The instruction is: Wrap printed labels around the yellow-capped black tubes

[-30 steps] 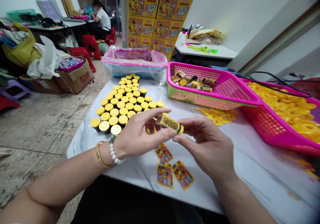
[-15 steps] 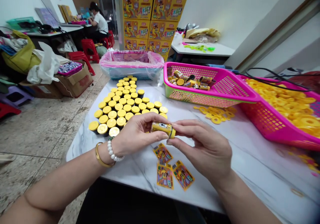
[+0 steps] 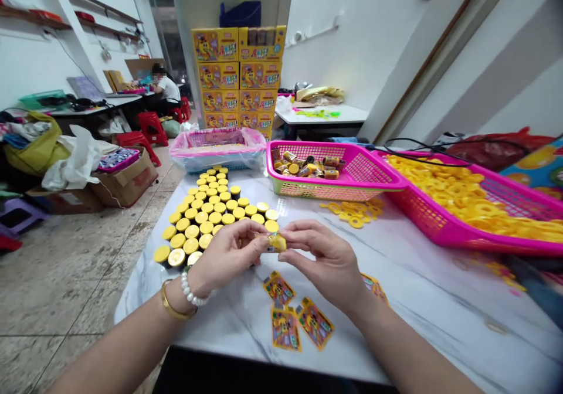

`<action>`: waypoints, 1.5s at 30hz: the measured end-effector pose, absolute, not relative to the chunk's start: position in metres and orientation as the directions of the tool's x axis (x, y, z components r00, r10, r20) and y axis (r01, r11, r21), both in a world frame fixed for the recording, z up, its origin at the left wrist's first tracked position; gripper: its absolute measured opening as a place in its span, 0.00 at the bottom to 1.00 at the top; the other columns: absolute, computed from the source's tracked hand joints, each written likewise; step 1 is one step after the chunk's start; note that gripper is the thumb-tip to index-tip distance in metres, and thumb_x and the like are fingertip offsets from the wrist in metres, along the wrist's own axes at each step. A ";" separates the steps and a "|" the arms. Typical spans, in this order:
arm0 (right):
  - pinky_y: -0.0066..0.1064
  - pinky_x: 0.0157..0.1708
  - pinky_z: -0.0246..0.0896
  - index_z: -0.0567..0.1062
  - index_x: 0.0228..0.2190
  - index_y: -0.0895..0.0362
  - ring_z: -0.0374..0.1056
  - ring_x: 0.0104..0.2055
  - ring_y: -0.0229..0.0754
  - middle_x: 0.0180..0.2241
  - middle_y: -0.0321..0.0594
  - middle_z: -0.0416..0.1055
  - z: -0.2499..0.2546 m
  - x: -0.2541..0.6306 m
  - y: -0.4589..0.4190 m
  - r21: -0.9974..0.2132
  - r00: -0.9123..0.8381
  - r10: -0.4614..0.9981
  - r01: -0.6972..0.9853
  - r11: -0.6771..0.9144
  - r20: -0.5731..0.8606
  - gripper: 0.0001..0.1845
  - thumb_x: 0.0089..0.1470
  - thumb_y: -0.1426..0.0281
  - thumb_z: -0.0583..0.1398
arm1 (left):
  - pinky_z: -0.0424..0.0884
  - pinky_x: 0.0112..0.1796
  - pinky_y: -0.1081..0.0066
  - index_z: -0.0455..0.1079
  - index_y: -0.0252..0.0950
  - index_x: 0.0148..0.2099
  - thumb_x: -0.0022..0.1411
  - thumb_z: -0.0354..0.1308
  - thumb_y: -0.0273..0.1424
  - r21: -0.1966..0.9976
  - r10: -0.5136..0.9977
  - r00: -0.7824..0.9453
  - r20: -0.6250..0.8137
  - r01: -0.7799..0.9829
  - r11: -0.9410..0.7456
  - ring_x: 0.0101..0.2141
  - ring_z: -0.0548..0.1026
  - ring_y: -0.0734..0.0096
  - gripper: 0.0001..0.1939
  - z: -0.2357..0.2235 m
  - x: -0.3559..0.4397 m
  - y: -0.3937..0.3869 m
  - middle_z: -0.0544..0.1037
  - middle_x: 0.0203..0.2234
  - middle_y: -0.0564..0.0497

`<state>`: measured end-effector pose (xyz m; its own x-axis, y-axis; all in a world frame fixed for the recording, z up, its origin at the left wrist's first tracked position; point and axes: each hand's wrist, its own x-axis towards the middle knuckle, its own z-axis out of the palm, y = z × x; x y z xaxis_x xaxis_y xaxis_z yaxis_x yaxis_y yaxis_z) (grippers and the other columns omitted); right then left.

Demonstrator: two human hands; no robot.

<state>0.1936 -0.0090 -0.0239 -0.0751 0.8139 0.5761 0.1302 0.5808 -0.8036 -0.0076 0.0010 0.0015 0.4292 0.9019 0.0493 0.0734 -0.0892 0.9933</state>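
Observation:
Between both hands, over the front of the table, is a small yellow printed tube [image 3: 276,243]. My left hand [image 3: 233,248] wraps its fingers and thumb around the tube's left part, hiding much of it. From the other side, the fingertips and thumb of my right hand [image 3: 323,259] pinch its right end. Below the hands lie several colourful printed cards, such as the upright one [image 3: 285,328]. Another card [image 3: 375,287] shows partly behind my right wrist. Yellow-capped dark tubes [image 3: 206,218] stand in close rows left of the hands.
A pink basket [image 3: 373,177] holds loose printed tubes. Right of it, another pink basket [image 3: 457,238] is filled with yellow rings. More yellow rings [image 3: 354,212] lie on the table. A plastic-lined basket [image 3: 220,159] stands at the far edge. A person [image 3: 167,86] sits beyond, near stacked boxes [image 3: 217,77].
My view has tipped upward, showing more wall and boxes. The tube has turned in my fingers, so its yellow end faces me more. Both hands stay on it.

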 end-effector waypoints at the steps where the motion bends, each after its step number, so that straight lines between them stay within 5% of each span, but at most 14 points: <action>1: 0.30 0.34 0.79 0.84 0.36 0.50 0.77 0.37 0.41 0.38 0.40 0.78 -0.025 0.193 -0.010 -0.811 -0.077 0.821 0.126 0.571 0.566 0.13 0.46 0.73 0.73 | 0.67 0.27 0.74 0.73 0.31 0.45 0.63 0.61 0.45 0.994 0.903 0.426 0.055 0.066 -0.092 0.24 0.70 0.77 0.20 0.000 -0.007 0.001 0.73 0.26 0.52; 7: 0.33 0.33 0.79 0.80 0.29 0.56 0.77 0.29 0.40 0.28 0.36 0.79 -0.023 0.191 -0.008 -0.981 -0.136 0.975 -0.108 0.163 0.177 0.16 0.39 0.63 0.77 | 0.66 0.27 0.75 0.73 0.32 0.42 0.64 0.61 0.44 0.979 0.905 0.411 0.107 0.113 -0.168 0.24 0.71 0.76 0.18 -0.005 -0.002 0.000 0.71 0.24 0.53; 11: 0.35 0.32 0.81 0.81 0.39 0.54 0.79 0.29 0.39 0.36 0.37 0.79 -0.017 0.199 -0.005 -0.972 -0.351 0.934 -0.233 -0.017 0.068 0.18 0.46 0.63 0.74 | 0.60 0.21 0.78 0.67 0.33 0.36 0.65 0.57 0.51 0.998 0.884 0.467 -0.024 0.056 -0.002 0.18 0.65 0.81 0.23 0.000 -0.001 -0.001 0.69 0.20 0.57; 16: 0.31 0.26 0.80 0.83 0.32 0.52 0.78 0.28 0.37 0.37 0.34 0.73 -0.017 0.200 -0.008 -0.940 -0.378 0.909 -0.340 0.038 0.174 0.08 0.46 0.68 0.74 | 0.60 0.16 0.80 0.66 0.35 0.45 0.61 0.60 0.55 0.981 0.831 0.554 -0.054 -0.126 0.148 0.15 0.67 0.81 0.27 0.000 0.000 -0.004 0.72 0.22 0.57; 19: 0.28 0.21 0.77 0.82 0.31 0.50 0.77 0.25 0.35 0.35 0.31 0.70 -0.017 0.197 -0.011 -0.923 -0.339 0.917 -0.379 0.071 0.210 0.07 0.49 0.69 0.73 | 0.58 0.14 0.81 0.66 0.35 0.39 0.59 0.62 0.54 0.974 0.822 0.566 -0.060 -0.148 0.173 0.13 0.65 0.81 0.26 0.000 0.001 -0.007 0.71 0.19 0.57; 23: 0.30 0.28 0.78 0.84 0.37 0.48 0.75 0.32 0.36 0.37 0.36 0.71 -0.017 0.200 -0.012 -0.945 -0.333 0.888 -0.194 0.264 0.316 0.08 0.52 0.66 0.72 | 0.55 0.11 0.81 0.64 0.34 0.30 0.55 0.63 0.58 0.963 0.826 0.542 -0.153 -0.107 0.249 0.11 0.65 0.81 0.30 0.001 0.002 -0.010 0.71 0.17 0.55; 27: 0.27 0.30 0.75 0.85 0.35 0.46 0.71 0.35 0.37 0.35 0.38 0.71 -0.019 0.202 -0.014 -0.883 -0.270 0.842 -0.089 0.461 0.467 0.06 0.53 0.68 0.71 | 0.59 0.11 0.81 0.67 0.34 0.36 0.55 0.64 0.57 0.916 0.765 0.633 -0.120 -0.228 0.332 0.12 0.67 0.80 0.29 -0.001 0.003 -0.008 0.74 0.18 0.55; 39: 0.28 0.28 0.74 0.84 0.37 0.46 0.73 0.32 0.38 0.34 0.38 0.70 -0.009 0.198 -0.024 -0.698 -0.335 0.714 0.189 0.690 0.615 0.15 0.54 0.79 0.66 | 0.53 0.09 0.80 0.65 0.34 0.29 0.62 0.58 0.54 0.849 0.706 0.649 -0.284 -0.173 0.500 0.08 0.61 0.80 0.27 -0.007 0.007 -0.008 0.70 0.12 0.55; 45: 0.36 0.33 0.79 0.83 0.41 0.42 0.75 0.36 0.44 0.39 0.40 0.69 -0.006 0.199 -0.034 -0.622 -0.461 0.673 0.284 0.730 0.579 0.19 0.53 0.78 0.65 | 0.54 0.10 0.81 0.66 0.34 0.37 0.61 0.58 0.56 0.828 0.671 0.693 -0.265 -0.194 0.527 0.08 0.63 0.78 0.26 -0.006 0.008 -0.013 0.72 0.13 0.55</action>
